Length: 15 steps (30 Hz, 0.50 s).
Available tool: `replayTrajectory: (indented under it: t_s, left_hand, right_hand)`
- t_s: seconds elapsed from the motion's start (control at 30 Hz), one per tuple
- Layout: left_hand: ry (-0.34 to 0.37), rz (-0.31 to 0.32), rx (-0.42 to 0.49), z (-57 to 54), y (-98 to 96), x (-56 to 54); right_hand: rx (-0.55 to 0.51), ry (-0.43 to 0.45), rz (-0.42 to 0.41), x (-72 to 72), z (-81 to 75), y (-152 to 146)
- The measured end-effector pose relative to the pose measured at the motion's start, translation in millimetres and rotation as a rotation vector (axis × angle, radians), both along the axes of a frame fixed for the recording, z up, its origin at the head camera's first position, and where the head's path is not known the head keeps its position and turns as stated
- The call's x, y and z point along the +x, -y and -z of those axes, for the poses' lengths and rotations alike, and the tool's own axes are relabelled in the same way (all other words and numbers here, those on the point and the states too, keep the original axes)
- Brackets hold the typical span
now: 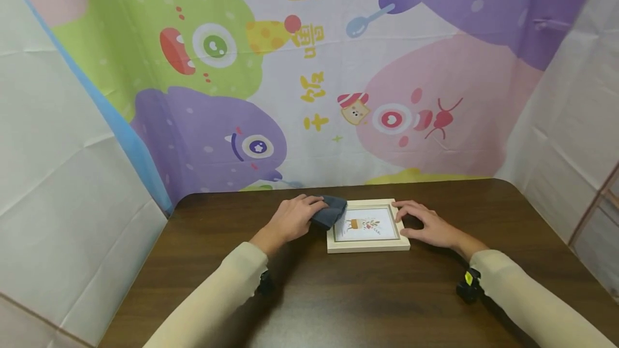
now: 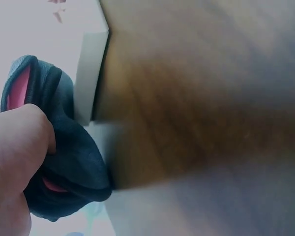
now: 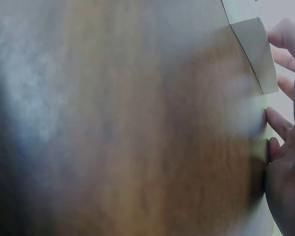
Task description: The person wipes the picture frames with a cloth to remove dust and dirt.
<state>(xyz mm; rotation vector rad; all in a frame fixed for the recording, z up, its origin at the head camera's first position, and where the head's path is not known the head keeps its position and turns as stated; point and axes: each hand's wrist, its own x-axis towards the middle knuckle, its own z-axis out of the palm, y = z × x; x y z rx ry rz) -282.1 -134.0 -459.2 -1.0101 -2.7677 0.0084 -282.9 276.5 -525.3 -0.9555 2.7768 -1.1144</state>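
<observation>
A cream picture frame [image 1: 368, 248] lies flat on the table, around a print of a potted plant. My left hand [image 1: 295, 218] grips a folded dark blue-grey cloth [image 1: 331, 212] over the frame's left side. Pink shows inside the folds of the cloth [image 2: 78, 152] in the left wrist view, where the thumb presses into it. At the frame's right side, my right hand [image 1: 427, 225] holds the edge, its thumb near the front corner and its bent fingers farther back. The right wrist view catches the frame's corner [image 3: 255, 51] beside the fingers.
The dark wood-grain table [image 1: 338, 294] has rounded far corners. A curtain with cartoon monsters [image 1: 314, 160] hangs right behind its far edge. Pale sheets close in the left side [image 1: 72, 176] and the right side [image 1: 561, 138]. A dark strapped device sits at each wrist.
</observation>
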Motion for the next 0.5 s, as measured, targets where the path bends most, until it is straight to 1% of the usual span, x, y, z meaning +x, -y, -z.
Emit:
replayTrajectory:
  t_s: [0.17, 0.37, 0.43, 0.5]
  left_hand:
    - [0.006, -0.055, 0.027, -6.7, 11.7, -2.7]
    - [-0.003, -0.112, 0.05, -5.1, 24.4, -4.3]
    - [-0.012, -0.121, 0.065, -5.1, 26.8, -3.7]
    - [-0.003, -0.128, 0.073, -5.1, 28.2, -3.0]
  right_hand:
    - [-0.004, 0.006, -0.001, 0.6, -1.2, 0.2]
    - [0.001, 0.008, 0.0, 0.5, -1.2, -0.1]
    - [0.002, 0.009, 0.001, 0.2, -1.0, -0.1]
    - [0.001, 0.01, 0.001, -0.1, -0.9, 0.2]
